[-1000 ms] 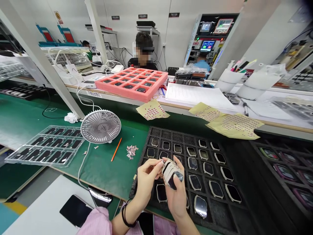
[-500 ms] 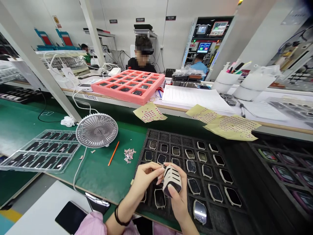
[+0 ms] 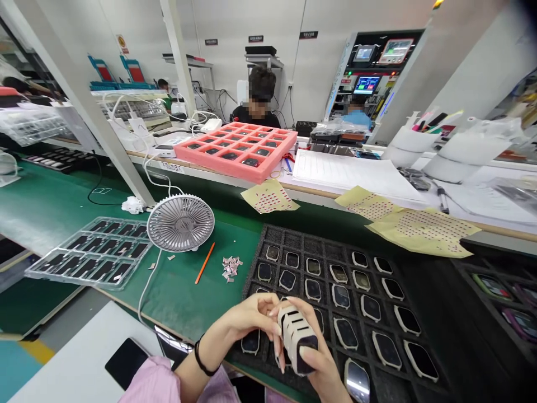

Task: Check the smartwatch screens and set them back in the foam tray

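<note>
My right hand (image 3: 321, 366) is wrapped round a small stack of pale watch cases (image 3: 296, 334) with dark faces. My left hand (image 3: 247, 318) pinches the left side of that stack with its fingertips. Both hands hover over the near left corner of a black foam tray (image 3: 409, 277) whose pockets hold several watch cases (image 3: 342, 295) lying face up. A black band circles my left wrist, and a pink sleeve shows below it.
A small grey fan (image 3: 180, 222), an orange pencil (image 3: 205, 262) and a heap of small tabs (image 3: 231, 267) lie on the green mat. A clear tray (image 3: 90, 252) sits left, a pink tray (image 3: 239, 148) and yellow sticker sheets (image 3: 423, 226) behind. A person sits across the bench.
Both hands with the stack have dropped lower and nearer to me, and the view has shifted a little to the left. The left fingers stay on the stack.
</note>
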Motion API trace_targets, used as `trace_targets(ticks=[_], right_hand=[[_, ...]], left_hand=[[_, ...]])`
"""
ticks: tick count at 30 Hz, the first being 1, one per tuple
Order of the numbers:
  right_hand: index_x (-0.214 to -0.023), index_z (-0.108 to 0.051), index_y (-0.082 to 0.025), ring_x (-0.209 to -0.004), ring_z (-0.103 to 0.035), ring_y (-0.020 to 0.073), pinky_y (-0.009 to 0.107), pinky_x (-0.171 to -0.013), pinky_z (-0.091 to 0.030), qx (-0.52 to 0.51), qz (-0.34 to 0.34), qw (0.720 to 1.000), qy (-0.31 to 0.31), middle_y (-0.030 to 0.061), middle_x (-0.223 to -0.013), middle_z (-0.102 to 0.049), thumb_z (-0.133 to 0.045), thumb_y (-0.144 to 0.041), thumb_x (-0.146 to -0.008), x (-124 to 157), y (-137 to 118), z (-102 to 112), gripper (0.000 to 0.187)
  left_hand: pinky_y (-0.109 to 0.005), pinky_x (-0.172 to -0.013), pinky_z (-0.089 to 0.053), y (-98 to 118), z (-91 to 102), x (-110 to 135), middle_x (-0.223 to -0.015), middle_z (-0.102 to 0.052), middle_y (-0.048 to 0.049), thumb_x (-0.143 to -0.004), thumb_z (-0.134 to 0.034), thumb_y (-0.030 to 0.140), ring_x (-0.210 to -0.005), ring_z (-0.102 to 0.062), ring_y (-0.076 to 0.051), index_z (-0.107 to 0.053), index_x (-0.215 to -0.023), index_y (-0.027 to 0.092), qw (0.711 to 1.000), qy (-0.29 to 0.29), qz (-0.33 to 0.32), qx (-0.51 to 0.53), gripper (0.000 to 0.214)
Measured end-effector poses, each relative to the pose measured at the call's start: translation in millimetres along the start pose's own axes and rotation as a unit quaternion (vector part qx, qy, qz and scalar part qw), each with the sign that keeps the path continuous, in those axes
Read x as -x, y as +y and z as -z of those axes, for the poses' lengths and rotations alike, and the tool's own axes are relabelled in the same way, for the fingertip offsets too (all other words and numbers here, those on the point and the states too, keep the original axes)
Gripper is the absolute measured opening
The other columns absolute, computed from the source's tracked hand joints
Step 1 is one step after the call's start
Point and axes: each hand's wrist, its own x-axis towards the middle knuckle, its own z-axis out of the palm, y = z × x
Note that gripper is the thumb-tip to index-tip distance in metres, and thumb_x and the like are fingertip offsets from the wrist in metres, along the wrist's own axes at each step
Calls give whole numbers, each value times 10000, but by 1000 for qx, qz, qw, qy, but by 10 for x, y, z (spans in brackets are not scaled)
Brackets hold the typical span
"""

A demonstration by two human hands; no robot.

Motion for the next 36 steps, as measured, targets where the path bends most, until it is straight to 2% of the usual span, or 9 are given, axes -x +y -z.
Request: trace_targets(ticks=[6,10,14,16,19,23,30,33,36], right_hand=[[-1133,-622,-288,-807,-618,257,365,-674,-516,-51,-27,998,-36,66,-942,-640,-746,-469,-593,12,86,-7,582],[-1316,-469,-308,-629,-607,202,354,-544,-506,-36,-35,998,-45,79,-1068,-625,-700,-404,-692,-38,63,-149,673],[-1358,-395,-345,-594,-584,177,339,-512,-479,-39,-18,999,5,74,-1109,-624,-634,-393,-784,-111,-46,-178,623],[-1360,-393,-340,-605,-582,178,346,-531,-477,-38,-15,999,22,77,-1103,-633,-624,-392,-797,-144,-93,-140,611],[-1361,-394,-327,-604,-580,185,353,-530,-467,-44,-22,998,29,86,-1083,-646,-613,-391,-801,-172,-125,-98,605],[-1355,-396,-321,-589,-578,186,345,-519,-447,-73,-34,996,28,79,-1060,-655,-597,-390,-808,-181,-139,-117,586],[-1318,-468,-257,-539,-557,177,315,-486,-408,-153,-70,985,27,91,-968,-683,-549,-398,-811,-273,-234,-146,532],[-1275,-530,-210,-521,-538,164,290,-456,-384,-177,-103,979,7,106,-951,-683,-522,-414,-816,-308,-262,-163,502],[-1252,-558,-193,-505,-537,155,271,-427,-383,-195,-125,973,-20,93,-905,-679,-516,-415,-817,-313,-264,-189,491]], left_hand=[[-194,-469,-420,-114,28,33,-561,-567,48,-451,-878,367,-457,-539,-90,-490,-658,152,999,-17,-27,-41,490],[-205,-520,-424,113,289,199,-623,-589,16,-588,-797,380,-557,-536,-107,-575,-711,146,963,94,-63,-243,345],[-270,-630,-463,147,713,389,-850,-630,-43,-783,-615,378,-676,-564,-155,-630,-782,179,761,361,-132,-523,200],[-285,-636,-476,59,871,434,-907,-625,-40,-820,-563,360,-653,-566,-155,-641,-883,203,691,388,-119,-598,186],[-289,-699,-493,-62,975,421,-966,-619,-42,-874,-486,323,-749,-612,-173,-629,-975,231,646,371,-128,-655,198],[-294,-750,-498,-44,984,359,-950,-614,-47,-878,-469,289,-907,-615,-206,-610,-890,226,642,347,-132,-671,155],[-295,-636,-500,135,792,354,-799,-644,-46,-840,-494,222,-697,-631,-196,-585,-788,193,683,314,-113,-649,109],[-270,-676,-518,210,463,375,-805,-697,-30,-889,-499,255,-735,-664,-178,-619,-864,202,707,263,-215,-621,133],[-253,-751,-534,304,131,365,-879,-735,-37,-891,-553,219,-801,-688,-159,-645,-927,200,672,182,-381,-609,100]])
